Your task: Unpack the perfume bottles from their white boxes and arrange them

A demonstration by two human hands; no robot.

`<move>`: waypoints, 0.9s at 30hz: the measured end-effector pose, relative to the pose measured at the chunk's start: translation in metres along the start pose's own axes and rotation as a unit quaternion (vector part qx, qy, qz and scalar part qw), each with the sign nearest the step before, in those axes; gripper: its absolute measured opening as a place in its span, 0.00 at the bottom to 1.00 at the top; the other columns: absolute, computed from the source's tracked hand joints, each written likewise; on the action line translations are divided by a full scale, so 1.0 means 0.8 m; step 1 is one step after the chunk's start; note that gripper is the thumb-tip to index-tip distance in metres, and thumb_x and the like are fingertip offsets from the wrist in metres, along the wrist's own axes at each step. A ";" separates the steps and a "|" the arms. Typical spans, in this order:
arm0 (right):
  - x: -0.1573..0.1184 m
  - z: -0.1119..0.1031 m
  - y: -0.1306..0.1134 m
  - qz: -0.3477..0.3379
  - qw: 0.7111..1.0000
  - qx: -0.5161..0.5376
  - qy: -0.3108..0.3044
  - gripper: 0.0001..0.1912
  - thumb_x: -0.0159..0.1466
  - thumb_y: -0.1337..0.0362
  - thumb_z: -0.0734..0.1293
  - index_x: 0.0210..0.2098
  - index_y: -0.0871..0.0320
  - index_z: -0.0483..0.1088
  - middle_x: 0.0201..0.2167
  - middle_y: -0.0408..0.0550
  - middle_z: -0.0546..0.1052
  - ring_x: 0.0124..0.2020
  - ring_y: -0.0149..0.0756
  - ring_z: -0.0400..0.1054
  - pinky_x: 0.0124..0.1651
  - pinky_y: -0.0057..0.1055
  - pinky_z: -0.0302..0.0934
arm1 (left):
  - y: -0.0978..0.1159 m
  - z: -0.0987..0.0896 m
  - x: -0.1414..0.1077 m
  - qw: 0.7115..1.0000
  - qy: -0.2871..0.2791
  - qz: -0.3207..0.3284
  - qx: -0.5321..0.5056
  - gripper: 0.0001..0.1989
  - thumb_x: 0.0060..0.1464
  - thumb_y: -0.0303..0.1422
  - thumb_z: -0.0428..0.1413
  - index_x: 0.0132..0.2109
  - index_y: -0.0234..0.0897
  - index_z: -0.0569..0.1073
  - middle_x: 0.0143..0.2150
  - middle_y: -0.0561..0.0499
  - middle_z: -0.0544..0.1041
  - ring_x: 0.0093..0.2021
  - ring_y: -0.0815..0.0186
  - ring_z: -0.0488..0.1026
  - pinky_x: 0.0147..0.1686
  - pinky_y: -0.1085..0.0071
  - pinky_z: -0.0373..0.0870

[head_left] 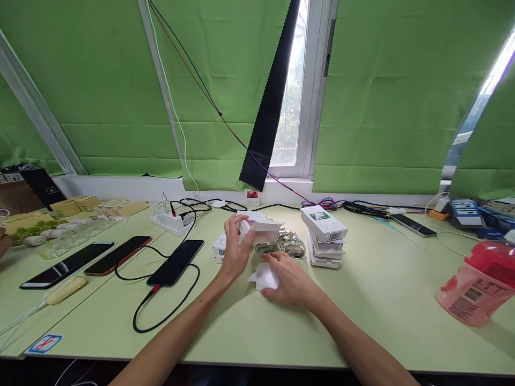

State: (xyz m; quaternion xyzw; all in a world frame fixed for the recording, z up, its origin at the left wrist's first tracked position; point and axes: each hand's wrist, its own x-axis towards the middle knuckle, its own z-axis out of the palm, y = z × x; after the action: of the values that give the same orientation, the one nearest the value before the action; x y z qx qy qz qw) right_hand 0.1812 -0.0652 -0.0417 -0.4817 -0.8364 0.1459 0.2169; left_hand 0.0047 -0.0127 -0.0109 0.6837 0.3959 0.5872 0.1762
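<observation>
My left hand (237, 249) grips a small white cardboard box (265, 235) whose near end flap stands open. Just below and to the right, my right hand (287, 279) has its fingers around a folded piece of white paper (266, 276) close to the tabletop. Behind the right hand lie several shiny metallic items in clear plastic bags (290, 244); their kind is too small to make out. A stack of white cards or flattened boxes (325, 254) stands to the right, topped by a closed white box (324, 222). Another white box (219, 247) sits left of my left hand, partly hidden.
Phones lie at the left, one black phone (176, 262) with a looping black cable. A white power strip (171, 222) and cables run along the back. A red-lidded pink container (478, 281) stands at the right. Part of another person's hand (4, 241) shows at the far left edge.
</observation>
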 end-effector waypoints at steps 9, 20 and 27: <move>0.002 -0.002 -0.006 -0.015 0.996 0.060 0.069 0.39 0.58 0.55 0.71 0.66 0.57 0.59 0.55 0.55 0.73 0.58 0.50 0.62 0.62 0.46 0.60 | 0.002 0.001 0.002 1.000 0.026 -0.016 0.003 0.22 0.64 0.54 0.48 0.56 0.46 0.64 0.58 0.45 0.63 0.61 0.57 0.62 0.61 0.58 0.63; 0.006 -0.001 -0.002 -0.045 0.959 0.162 0.230 0.32 0.61 0.62 0.69 0.63 0.55 0.58 0.55 0.53 0.72 0.52 0.43 0.68 0.57 0.42 0.65 | 0.005 0.001 0.007 0.995 0.057 -0.078 -0.034 0.26 0.61 0.57 0.49 0.56 0.45 0.65 0.57 0.45 0.66 0.52 0.61 0.69 0.43 0.68 0.72; 0.008 0.002 0.000 -0.031 0.982 0.093 0.160 0.31 0.60 0.60 0.71 0.61 0.55 0.63 0.57 0.54 0.70 0.61 0.49 0.61 0.63 0.48 0.60 | 0.002 0.002 0.007 0.996 0.050 -0.071 -0.030 0.26 0.62 0.57 0.50 0.56 0.44 0.65 0.57 0.44 0.66 0.51 0.61 0.70 0.42 0.68 0.72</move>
State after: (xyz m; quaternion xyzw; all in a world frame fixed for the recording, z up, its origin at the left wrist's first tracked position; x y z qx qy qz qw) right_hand 0.1776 -0.0592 -0.0418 -0.4506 -0.7881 0.1368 0.3964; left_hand 0.0064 -0.0091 -0.0068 0.6180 0.4339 0.6183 0.2179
